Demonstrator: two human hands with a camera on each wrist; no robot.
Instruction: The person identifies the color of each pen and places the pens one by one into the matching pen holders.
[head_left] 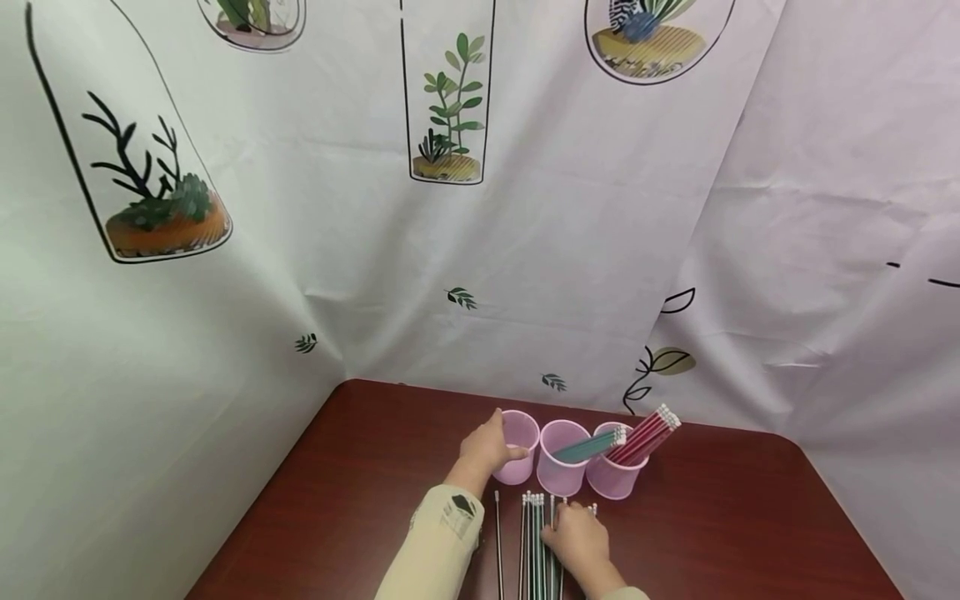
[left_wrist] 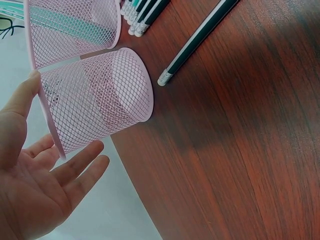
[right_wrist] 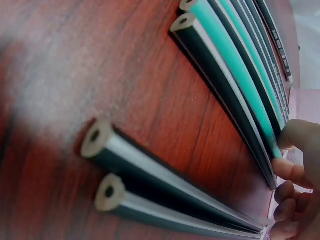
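My left hand (head_left: 483,450) is at the leftmost pink mesh pencil cup (head_left: 514,473). In the left wrist view its thumb touches the cup's rim while the other fingers stretch loosely along the far side; no pencils show inside this cup. Over the pencils lying on the table is my right hand (head_left: 581,540). The right wrist view shows its thumb and a finger pinching a green pencil (right_wrist: 240,80) near the far end, beside a black pencil (right_wrist: 220,85). Two more black pencils (right_wrist: 165,170) lie apart, close to the curled fingers.
A middle pink cup (head_left: 559,482) holds green pencils (head_left: 585,450); the right cup (head_left: 611,483) holds red pencils (head_left: 643,437). One black pencil (head_left: 498,542) lies separately on the dark red table (head_left: 360,492). A patterned white cloth (head_left: 375,250) hangs behind.
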